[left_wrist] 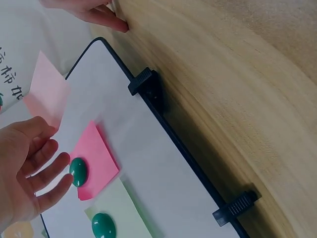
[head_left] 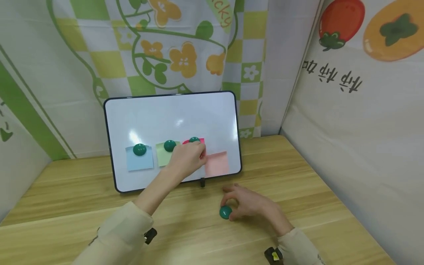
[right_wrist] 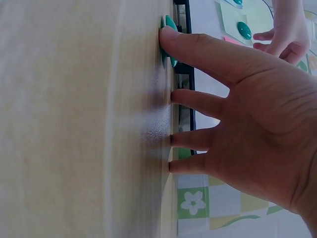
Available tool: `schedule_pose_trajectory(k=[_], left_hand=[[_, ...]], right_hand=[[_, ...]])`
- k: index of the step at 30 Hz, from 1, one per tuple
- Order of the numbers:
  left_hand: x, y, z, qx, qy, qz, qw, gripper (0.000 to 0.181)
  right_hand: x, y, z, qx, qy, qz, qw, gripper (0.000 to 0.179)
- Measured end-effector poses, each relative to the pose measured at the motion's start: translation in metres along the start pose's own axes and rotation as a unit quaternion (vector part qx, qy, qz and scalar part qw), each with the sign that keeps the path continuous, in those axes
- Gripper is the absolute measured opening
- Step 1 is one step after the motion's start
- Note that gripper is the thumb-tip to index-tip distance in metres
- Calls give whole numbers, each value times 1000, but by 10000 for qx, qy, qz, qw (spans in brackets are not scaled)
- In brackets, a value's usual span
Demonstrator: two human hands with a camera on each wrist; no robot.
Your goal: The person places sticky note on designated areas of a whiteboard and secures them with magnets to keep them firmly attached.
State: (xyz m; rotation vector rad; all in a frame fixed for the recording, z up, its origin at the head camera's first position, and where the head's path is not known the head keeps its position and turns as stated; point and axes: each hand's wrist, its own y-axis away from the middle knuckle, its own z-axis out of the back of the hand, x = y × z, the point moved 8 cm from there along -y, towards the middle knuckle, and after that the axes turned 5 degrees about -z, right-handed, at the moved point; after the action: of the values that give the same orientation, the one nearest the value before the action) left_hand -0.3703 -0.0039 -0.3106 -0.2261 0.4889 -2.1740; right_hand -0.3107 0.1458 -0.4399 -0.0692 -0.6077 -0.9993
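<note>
Against the back wall leans a whiteboard carrying a blue note, a green note and a bright pink note, each with a round green magnet on it. My left hand pinches a light pink sticky note by one edge, in front of the board's lower right part. On the table below, my right hand holds a loose green magnet between thumb and forefinger. In the right wrist view its other fingers reach down to the tabletop.
Black clip-like feet hold the board's lower edge on the wooden table. Printed cloth hangs behind, and a wall with fruit pictures bounds the right side.
</note>
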Motion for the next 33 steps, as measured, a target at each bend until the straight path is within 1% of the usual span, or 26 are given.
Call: schedule_pose_trajectory(k=[5,9,12,15,16,18,24,28,33], left_hand=[[2,-8,1,-149,-265,13,9995,11],[4,-18,0,-313,-557,-70,9979,12],[7,-26,-2,-235,-767,-62,9968,15],[10,-33,-4,-178,-889,9,9959,17],[11,-35,-4,-177,-926,39,9955,17],[13,-38,-3,-282,-1012,67,9944,18],[18,-47,-1,-682,-1068,119,9919,17],[18,-51,-2,-737,-1117,70,9910,18],[17,-54,-5,-752,-1191,-41,9900,18]], right_hand=[[0,-1,-1,3,46,57,10000,31],[2,0,1,12,1,56,10000,31],[2,0,2,29,-67,30,10000,31],[1,0,2,57,-78,-16,10000,31],[0,1,2,64,-78,-34,9999,31],[0,1,1,73,-75,-67,9999,31],[0,2,0,45,-68,1,10000,32],[0,2,-1,51,-26,19,10000,32],[0,2,0,77,-31,-61,9999,32]])
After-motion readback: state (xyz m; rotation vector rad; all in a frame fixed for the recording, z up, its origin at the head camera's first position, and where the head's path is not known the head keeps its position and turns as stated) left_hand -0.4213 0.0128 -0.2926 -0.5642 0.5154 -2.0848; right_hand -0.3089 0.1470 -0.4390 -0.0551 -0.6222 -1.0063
